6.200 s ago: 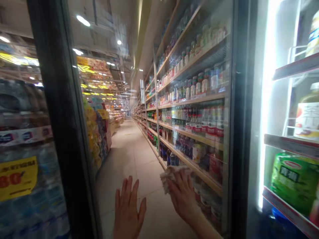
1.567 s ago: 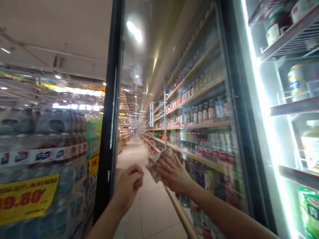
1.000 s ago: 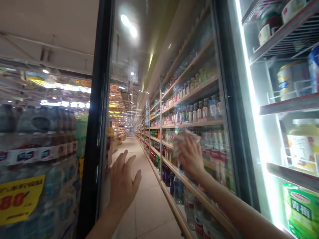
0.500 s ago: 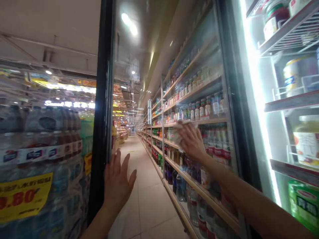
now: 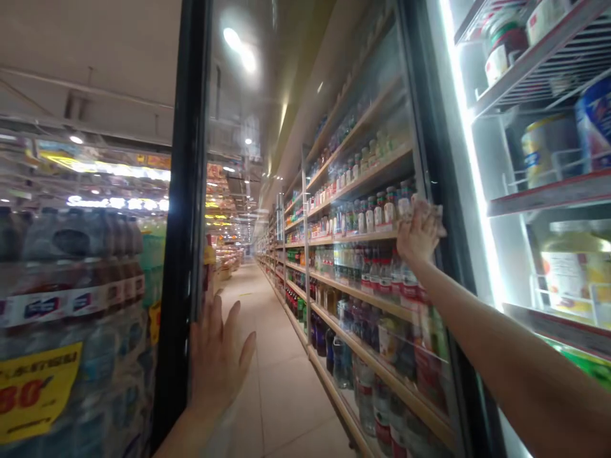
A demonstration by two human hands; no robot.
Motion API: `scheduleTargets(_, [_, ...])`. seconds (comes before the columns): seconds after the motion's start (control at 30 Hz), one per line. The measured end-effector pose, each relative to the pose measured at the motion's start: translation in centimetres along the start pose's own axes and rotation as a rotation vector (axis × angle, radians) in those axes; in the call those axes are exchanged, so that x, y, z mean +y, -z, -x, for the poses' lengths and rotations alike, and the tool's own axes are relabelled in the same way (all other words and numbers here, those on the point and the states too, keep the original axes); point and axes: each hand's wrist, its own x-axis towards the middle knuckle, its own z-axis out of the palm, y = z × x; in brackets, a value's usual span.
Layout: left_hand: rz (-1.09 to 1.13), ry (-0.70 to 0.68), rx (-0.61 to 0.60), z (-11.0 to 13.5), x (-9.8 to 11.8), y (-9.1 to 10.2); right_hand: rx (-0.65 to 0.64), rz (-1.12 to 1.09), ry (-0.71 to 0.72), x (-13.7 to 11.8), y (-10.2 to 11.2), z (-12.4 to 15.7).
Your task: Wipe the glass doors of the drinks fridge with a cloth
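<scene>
An open glass fridge door (image 5: 305, 95) stands in front of me, framed in black. My left hand (image 5: 217, 362) lies flat on the glass near the door's left frame (image 5: 184, 191), fingers spread. My right hand (image 5: 419, 234) presses a crumpled pale cloth (image 5: 432, 211) against the glass close to the door's right frame, at shoulder height. Through the glass I see a long shop aisle with shelves of bottled drinks (image 5: 372, 216).
The lit fridge interior (image 5: 548, 191) is on the right, with jars, tins and a green packet on its shelves. Shrink-wrapped packs of water bottles (image 5: 71, 286) with a yellow price sign (image 5: 38, 391) stand on the left. A tiled aisle floor runs ahead.
My right hand has slid the cloth up and to the right across the glass, from mid-pane to the right frame. My left hand has stayed flat on the glass near the left frame.
</scene>
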Motion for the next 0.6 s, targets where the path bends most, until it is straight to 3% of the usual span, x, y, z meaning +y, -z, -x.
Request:
scheduleTargets(0.1, [0.004,0.033,-0.002,-0.1,0.4,-0.1,-0.089,-0.032,0.221,-4.5,-0.8,0.6])
scheduleTargets(0.13, [0.008,0.033,-0.006,-0.1,0.4,-0.1,-0.144,-0.056,0.394,-6.3,-1.0,1.2])
scheduleTargets(0.17, [0.013,0.028,-0.009,-0.1,0.4,0.0,-0.218,-0.081,0.655,-7.7,-1.1,1.6])
scheduleTargets(0.2, [0.018,0.021,-0.012,-0.1,0.3,0.0,-0.251,-0.095,0.792,-8.8,-1.2,1.8])
scheduleTargets(0.23, [0.021,0.015,-0.012,-0.1,0.3,0.0,-0.251,-0.096,0.820,-9.5,-1.2,1.7])
scheduleTargets(0.27, [0.022,0.011,-0.011,-0.1,0.2,0.0,-0.224,-0.089,0.726,-9.9,-1.3,1.4])
scheduleTargets(0.33, [0.020,0.008,-0.010,0.1,0.1,-0.1,-0.123,-0.069,0.319,-10.6,-1.5,0.6])
scheduleTargets(0.37, [0.018,0.005,-0.007,0.2,0.0,-0.1,-0.091,-0.072,0.183,-11.3,-1.7,0.5])
scheduleTargets(0.4, [0.018,0.005,-0.003,0.4,-0.1,-0.2,-0.088,-0.086,0.167,-12.2,-1.8,0.7])
scheduleTargets(0.43, [0.022,0.003,0.002,0.5,-0.2,-0.2,-0.113,-0.114,0.284,-13.3,-1.9,1.1])
scheduleTargets(0.53, [0.082,-0.010,0.015,0.5,-0.7,0.1,-0.254,-0.216,0.939,-17.4,-2.0,3.1])
scheduleTargets(0.57, [0.116,-0.012,0.028,0.3,-0.8,0.3,-0.272,-0.229,1.013,-18.6,-2.0,3.5])
scheduleTargets(0.6, [0.154,-0.013,0.052,-0.1,-0.8,0.7,-0.265,-0.229,0.965,-19.5,-2.0,3.7])
